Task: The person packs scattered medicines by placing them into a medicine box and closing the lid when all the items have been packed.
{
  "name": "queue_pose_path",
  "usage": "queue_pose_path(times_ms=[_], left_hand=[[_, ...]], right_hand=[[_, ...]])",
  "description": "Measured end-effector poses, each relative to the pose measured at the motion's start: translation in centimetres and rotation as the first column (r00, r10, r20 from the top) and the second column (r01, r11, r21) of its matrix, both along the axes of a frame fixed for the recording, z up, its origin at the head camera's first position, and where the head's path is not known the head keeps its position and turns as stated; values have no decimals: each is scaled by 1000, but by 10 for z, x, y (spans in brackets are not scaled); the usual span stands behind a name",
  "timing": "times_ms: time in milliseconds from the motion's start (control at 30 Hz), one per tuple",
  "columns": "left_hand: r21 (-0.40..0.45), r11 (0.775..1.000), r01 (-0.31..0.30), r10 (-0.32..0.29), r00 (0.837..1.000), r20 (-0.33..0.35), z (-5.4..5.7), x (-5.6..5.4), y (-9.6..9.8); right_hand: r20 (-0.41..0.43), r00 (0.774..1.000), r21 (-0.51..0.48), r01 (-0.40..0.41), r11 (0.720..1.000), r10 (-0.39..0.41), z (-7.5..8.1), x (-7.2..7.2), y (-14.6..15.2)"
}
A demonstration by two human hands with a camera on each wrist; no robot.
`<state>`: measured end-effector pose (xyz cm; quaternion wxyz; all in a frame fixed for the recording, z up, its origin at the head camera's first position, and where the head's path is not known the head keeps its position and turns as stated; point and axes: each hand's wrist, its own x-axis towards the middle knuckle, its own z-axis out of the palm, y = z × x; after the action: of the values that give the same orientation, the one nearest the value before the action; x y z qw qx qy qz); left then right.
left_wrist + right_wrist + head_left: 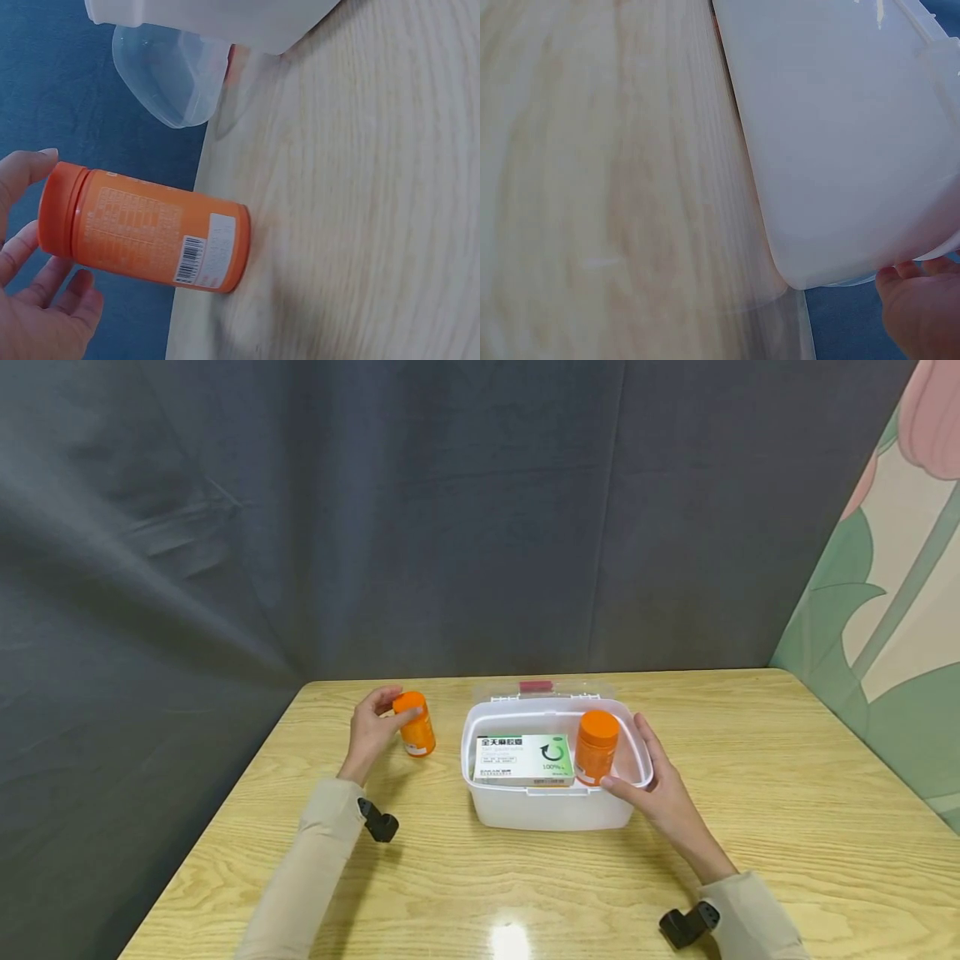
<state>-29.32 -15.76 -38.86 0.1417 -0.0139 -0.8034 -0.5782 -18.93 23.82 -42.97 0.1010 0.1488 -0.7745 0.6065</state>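
Observation:
My left hand point(371, 724) grips an orange bottle point(418, 735) around its cap, with the thumb on one side and fingers on the other. The bottle stands on the table with a slight lean; its barcode label point(199, 259) shows in the left wrist view. To the right is a white plastic box point(555, 808) with a clear lid point(495, 691) swung open behind it. My right hand point(663, 789) holds the box at its right end, thumb at the front rim. Inside are a white-and-green medicine carton point(517, 760) and a second orange bottle point(597, 745), upright.
The wooden table point(495, 877) runs back to a dark grey curtain point(465, 527). On the right is a wall with painted flowers point(900, 610). A small black wrist camera point(378, 821) is strapped to the left sleeve, another camera point(688, 924) to the right.

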Motion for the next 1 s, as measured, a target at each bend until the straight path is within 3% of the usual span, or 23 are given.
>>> queue_pose_path(times_ms=[333,733,1000], left_hand=[[18,1000,-1,1,1000,-17,-8,-1,4],[-4,999,-48,48,997,-52,-8,1,7],[26,999,-44,45,998,-38,-7,3,7]], right_hand=[[-18,1000,-21,-17,1000,17,-1,-1,0],[-27,999,-52,-36,998,34,0,0,-1],[-23,999,-50,-34,998,32,-1,0,0]])
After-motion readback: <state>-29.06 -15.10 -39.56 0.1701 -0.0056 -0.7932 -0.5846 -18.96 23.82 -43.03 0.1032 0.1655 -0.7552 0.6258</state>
